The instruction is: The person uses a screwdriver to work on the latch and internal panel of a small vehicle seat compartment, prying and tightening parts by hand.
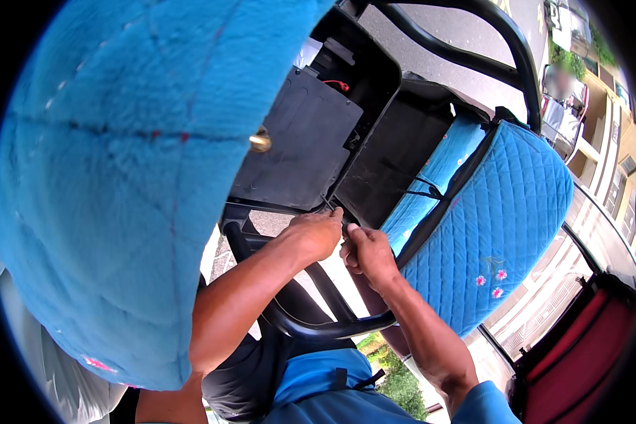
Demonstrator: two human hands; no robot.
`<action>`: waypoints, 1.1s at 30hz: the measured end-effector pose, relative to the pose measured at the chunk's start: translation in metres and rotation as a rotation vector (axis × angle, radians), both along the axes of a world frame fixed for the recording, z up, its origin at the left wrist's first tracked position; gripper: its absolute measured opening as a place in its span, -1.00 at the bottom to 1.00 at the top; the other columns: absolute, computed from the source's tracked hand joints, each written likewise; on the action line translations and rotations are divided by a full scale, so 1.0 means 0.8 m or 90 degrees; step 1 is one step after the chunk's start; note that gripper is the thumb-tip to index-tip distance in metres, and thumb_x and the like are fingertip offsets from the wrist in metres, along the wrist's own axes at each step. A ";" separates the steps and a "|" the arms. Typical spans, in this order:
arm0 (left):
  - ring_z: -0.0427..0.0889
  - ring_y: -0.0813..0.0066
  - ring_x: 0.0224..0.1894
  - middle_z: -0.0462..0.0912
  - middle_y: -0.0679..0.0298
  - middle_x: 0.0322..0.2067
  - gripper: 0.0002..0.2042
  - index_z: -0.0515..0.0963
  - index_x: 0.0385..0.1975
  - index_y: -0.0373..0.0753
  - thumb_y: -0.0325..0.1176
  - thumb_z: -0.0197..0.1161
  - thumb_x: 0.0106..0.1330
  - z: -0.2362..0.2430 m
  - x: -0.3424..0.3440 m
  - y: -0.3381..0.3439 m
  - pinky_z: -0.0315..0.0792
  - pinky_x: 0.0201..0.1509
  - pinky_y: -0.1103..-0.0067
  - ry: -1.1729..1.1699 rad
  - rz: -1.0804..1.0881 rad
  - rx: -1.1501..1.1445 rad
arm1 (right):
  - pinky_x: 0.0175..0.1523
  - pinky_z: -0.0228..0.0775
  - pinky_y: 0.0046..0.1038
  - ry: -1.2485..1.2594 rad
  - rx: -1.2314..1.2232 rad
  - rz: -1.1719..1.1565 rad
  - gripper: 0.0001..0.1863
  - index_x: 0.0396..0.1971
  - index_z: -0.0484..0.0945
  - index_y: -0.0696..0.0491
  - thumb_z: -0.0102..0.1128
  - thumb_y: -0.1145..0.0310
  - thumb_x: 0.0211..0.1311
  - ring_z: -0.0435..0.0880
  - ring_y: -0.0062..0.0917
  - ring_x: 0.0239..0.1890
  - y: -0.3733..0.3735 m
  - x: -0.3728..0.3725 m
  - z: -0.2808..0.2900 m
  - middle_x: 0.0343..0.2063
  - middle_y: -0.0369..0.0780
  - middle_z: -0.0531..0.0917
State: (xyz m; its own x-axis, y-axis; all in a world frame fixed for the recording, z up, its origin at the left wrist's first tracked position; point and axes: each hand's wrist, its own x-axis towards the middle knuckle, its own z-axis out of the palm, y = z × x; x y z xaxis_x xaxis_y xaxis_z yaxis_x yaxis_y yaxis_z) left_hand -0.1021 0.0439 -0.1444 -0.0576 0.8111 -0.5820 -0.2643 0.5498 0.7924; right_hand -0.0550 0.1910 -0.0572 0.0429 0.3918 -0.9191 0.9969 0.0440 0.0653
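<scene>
A dark storage box (385,60) stands open, a flat grey-black panel (297,141) inside it. At the box's lower corner, beside the hinged side, my left hand (316,233) is closed, fingers pinched near a thin dark piece (327,203). Just right of it, my right hand (372,256) is curled with the thumb on top; what lies inside its fingers is hidden. Next to both hands is the raised black underside (396,152) of a seat with a blue quilted cover (487,233). Black tie cords (427,189) hang across that underside.
A large blue plush-covered cushion (113,212) fills the left side, close to my left arm. Black tubular rails (332,326) run below my hands, and another rail (466,56) curves above the box. A red wire (338,85) shows inside it. A dark red panel (579,353) stands lower right.
</scene>
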 end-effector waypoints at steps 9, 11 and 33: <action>0.43 0.06 0.38 0.31 -0.07 0.42 -0.28 0.04 0.51 -0.36 -0.62 0.06 0.30 0.003 -0.006 -0.002 0.34 0.43 0.31 0.020 0.007 0.014 | -0.40 0.51 -0.17 0.128 0.079 0.455 -0.74 -0.18 0.50 0.23 0.08 0.29 0.47 0.64 -0.09 -0.56 -0.012 -0.010 -0.009 -0.51 0.02 0.62; 0.44 0.06 0.37 0.33 -0.08 0.41 -0.28 0.05 0.51 -0.36 -0.62 0.07 0.30 0.003 -0.007 -0.005 0.34 0.43 0.31 -0.036 0.006 -0.004 | -0.44 0.48 -0.18 -0.014 -0.016 -0.041 -0.71 -0.20 0.51 0.23 0.06 0.25 0.51 0.63 -0.10 -0.60 -0.014 -0.017 -0.008 -0.54 0.02 0.61; 0.37 0.09 0.43 0.25 -0.02 0.46 -0.29 0.02 0.52 -0.33 -0.61 0.03 0.33 -0.001 -0.002 -0.002 0.30 0.47 0.33 -0.002 0.010 0.006 | -0.26 0.55 -0.12 0.216 0.135 0.931 -0.75 -0.08 0.48 0.25 0.10 0.39 0.40 0.71 -0.07 -0.40 -0.018 -0.004 -0.002 -0.40 0.06 0.64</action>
State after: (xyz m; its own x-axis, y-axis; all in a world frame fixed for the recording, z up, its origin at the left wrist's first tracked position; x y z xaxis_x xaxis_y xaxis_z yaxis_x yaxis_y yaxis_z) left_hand -0.1038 0.0421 -0.1452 -0.0681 0.8158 -0.5743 -0.2749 0.5380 0.7969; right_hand -0.0585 0.1764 -0.0589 -0.6853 0.0227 -0.7279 0.0544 0.9983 -0.0201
